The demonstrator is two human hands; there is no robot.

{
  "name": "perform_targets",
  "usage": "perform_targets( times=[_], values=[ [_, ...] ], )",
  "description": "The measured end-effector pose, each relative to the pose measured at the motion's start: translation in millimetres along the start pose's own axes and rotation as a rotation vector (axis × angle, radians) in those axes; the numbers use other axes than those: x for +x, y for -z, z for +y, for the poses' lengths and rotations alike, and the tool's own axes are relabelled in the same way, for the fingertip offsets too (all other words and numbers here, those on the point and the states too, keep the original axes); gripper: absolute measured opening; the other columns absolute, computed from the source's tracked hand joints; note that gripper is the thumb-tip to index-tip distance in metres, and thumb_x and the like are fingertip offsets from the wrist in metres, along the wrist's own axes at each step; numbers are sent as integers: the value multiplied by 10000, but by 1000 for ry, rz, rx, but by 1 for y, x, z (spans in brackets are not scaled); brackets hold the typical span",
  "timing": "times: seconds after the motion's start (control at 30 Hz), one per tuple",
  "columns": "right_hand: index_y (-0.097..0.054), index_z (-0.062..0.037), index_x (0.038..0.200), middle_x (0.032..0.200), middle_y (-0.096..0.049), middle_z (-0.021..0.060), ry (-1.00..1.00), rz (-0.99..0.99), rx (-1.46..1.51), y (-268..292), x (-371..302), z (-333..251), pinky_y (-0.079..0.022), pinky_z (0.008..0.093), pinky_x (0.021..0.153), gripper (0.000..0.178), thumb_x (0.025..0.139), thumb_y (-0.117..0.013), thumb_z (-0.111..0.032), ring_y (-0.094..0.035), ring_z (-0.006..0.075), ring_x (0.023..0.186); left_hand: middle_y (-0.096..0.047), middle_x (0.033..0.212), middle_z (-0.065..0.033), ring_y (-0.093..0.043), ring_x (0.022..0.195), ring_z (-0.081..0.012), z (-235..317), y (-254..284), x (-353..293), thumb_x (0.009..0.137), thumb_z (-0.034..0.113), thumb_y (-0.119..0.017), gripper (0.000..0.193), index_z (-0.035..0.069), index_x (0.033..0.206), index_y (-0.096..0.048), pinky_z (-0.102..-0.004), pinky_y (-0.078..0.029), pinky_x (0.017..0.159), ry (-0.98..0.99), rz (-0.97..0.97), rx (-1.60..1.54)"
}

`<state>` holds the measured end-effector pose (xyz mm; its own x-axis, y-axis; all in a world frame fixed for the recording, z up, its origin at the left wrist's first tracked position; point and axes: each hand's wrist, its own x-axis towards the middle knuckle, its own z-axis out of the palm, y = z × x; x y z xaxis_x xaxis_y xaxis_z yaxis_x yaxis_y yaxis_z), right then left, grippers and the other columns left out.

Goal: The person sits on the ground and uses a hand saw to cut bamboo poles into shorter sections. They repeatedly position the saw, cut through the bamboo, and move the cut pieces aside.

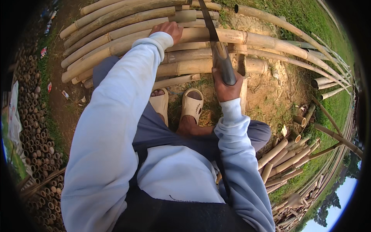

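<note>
My right hand [228, 86] is closed round the dark handle of a hand saw [209, 21]. The saw's long blade points away from me and crosses a long bamboo pole [228, 36]. Whether its teeth are in the bamboo cannot be made out. Further left, my left hand [169, 31] grips the same pole from above, its fingers curled over the far side. The pole lies crosswise before me over other cut bamboo lengths [185, 66] and reaches far to the right. A short upright or propping piece of bamboo [242, 91] stands beside my right hand.
Several cut bamboo poles [131, 17] lie side by side at the far left. My sandalled feet [192, 103] are just below the work. Another bamboo pile [282, 158] lies right, and stacked bamboo ends [36, 143] fill the left edge. Bare soil and grass lie around.
</note>
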<state>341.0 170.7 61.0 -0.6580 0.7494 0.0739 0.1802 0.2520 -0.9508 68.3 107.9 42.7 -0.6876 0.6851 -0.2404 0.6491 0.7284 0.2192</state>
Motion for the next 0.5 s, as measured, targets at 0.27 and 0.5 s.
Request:
perform_targets(
  times=[0.27, 0.5],
  values=[
    [-677, 12, 844, 699, -668, 187, -26, -25, -101, -3, 16, -3, -535, 401, 683, 199, 795, -731, -174, -678, 310, 687, -636, 1276, -265, -608, 1177, -455, -31, -27, 36, 988, 443, -355, 566, 37, 1190, -695, -543, -458, 1027, 70, 111, 54],
    [-671, 9, 880, 683, -646, 149, -36, -53, -46, -3, -2, -4, -518, 370, 666, 251, 812, -760, -216, -643, 243, 635, -652, 1216, -291, -617, 1147, -467, -40, -34, 26, 997, 443, -340, 597, -22, 1132, -690, -543, -461, 1018, 46, 136, 59]
  ],
)
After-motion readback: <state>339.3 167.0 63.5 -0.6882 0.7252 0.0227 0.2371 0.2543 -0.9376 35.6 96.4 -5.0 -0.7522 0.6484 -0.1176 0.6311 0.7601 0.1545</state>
